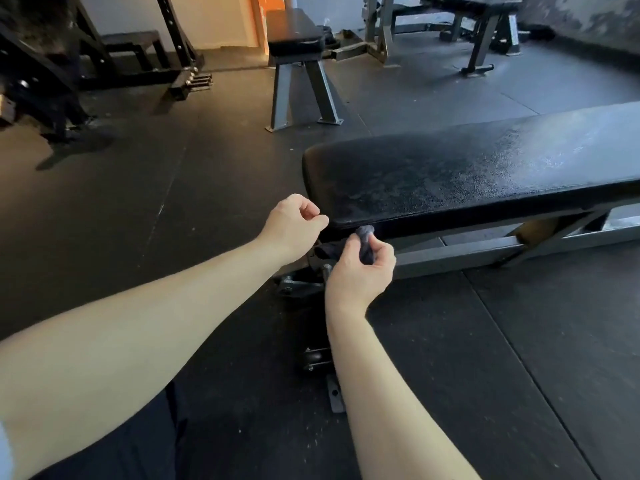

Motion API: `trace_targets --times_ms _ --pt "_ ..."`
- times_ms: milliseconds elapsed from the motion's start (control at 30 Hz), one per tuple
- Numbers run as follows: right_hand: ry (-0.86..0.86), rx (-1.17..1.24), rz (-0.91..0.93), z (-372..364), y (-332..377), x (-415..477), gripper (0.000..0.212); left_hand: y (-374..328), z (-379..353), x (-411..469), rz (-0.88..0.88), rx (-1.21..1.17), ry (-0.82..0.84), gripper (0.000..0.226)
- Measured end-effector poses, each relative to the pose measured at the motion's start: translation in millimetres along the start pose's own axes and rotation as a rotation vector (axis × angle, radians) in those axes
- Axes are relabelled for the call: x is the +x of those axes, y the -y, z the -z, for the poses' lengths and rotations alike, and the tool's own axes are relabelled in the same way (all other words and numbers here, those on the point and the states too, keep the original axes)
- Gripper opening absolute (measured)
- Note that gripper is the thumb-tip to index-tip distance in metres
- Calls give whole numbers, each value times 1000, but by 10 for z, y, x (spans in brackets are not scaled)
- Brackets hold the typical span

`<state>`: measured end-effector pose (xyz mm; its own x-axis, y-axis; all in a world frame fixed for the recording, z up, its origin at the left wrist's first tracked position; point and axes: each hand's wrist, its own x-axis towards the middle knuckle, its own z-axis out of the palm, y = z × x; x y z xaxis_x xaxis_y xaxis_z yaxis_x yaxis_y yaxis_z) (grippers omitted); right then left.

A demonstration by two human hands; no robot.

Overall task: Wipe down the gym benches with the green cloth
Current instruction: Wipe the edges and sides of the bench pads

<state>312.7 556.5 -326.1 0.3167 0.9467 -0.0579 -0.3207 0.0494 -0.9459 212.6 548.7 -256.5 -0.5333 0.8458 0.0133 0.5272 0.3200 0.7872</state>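
Hovering just left of the pad's near end, the left hand (292, 225) has its fingers curled in, holding nothing that shows. Beside it, the right hand (360, 275) pinches the cloth (366, 242), dark grey in this light, between thumb and fingers just under the front edge of the bench (450, 181), which stretches rightward.

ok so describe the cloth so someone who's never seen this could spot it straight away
Start at the long black bench filling the right of the view and follow it to its left end. Just below that padded edge, the right hand pinches a small bunched cloth. It is the only soft, crumpled thing there, dark grey-blue in this light, beside the hard metal frame.
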Motion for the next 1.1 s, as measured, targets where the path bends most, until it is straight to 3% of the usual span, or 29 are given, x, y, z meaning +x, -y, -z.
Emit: trace_targets --times_ms 133,233,333,500,633,767,900,1000,1100 --pt "88 -46 -44 70 -18 2 11 -26 58 -39 -13 -12 15 14" --pt "-99 36 16 227 169 416 10 -33 61 -35 -9 -26 34 16" --pt "-150 109 54 204 240 550 7 -30 59 -26 -18 -2 26 16" --pt "42 -59 -17 7 -52 -107 9 -21 138 2 -51 37 52 14" --pt "350 -184 -117 30 -96 -308 20 -2 384 68 -50 92 125 13" --pt "353 -77 -213 35 34 -307 32 66 534 93 -11 132 158 14" --pt "420 19 -249 45 148 -308 40 60 528 23 -11 192 366 21" --pt "406 2 -197 58 139 -314 32 55 508 -30 -22 183 367 34" --pt "350 -10 -162 75 142 -277 23 58 467 -41 -17 179 338 29"
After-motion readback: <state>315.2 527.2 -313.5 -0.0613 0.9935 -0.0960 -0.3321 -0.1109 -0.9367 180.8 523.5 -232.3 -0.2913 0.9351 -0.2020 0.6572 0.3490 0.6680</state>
